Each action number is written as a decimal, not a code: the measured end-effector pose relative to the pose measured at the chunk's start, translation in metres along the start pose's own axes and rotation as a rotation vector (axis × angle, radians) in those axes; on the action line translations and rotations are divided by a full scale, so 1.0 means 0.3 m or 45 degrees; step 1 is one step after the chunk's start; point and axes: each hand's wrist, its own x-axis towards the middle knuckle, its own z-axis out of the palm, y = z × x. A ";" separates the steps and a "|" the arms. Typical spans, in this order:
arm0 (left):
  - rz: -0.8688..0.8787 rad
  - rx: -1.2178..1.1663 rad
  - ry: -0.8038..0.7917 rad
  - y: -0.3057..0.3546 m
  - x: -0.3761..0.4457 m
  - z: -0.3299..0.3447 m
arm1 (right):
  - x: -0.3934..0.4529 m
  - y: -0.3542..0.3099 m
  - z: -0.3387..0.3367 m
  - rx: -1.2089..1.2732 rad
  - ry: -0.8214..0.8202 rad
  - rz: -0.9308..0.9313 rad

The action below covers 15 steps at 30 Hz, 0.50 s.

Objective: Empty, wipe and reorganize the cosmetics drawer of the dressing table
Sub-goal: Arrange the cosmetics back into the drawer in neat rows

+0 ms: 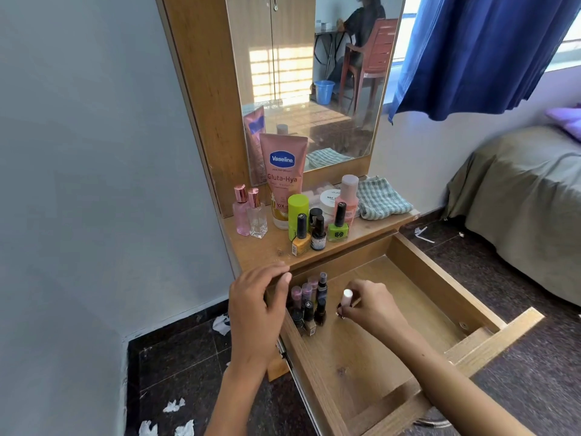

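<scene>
The wooden drawer (371, 372) of the dressing table stands pulled out. Several small nail polish bottles (309, 305) are grouped upright in its back left corner. My right hand (372, 305) is inside the drawer, fingers closed on a small bottle with a white cap (346, 298), just right of that group. My left hand (262, 302) rests on the tabletop's front edge, above the drawer's left side, holding nothing. On the tabletop (267, 247) stand a pink Vaseline tube (284, 174), two perfume bottles (250, 212), a lime green can (297, 212) and more polish bottles (338, 223).
A folded checked cloth (382, 198) lies at the tabletop's right end, below the mirror (311, 73). Crumpled white tissue scraps (174, 405) litter the dark floor at left. A bed (528, 196) and a blue curtain (481, 48) are at right. A grey wall stands at left.
</scene>
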 end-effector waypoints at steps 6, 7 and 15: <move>-0.027 0.027 0.019 0.000 0.002 -0.004 | 0.015 -0.028 0.042 -0.084 -0.070 -0.029; -0.023 0.032 0.014 0.001 0.003 -0.001 | 0.014 -0.032 0.043 -0.085 -0.083 -0.045; -0.008 0.054 0.004 0.005 0.023 0.024 | 0.011 -0.032 0.037 -0.117 -0.109 -0.132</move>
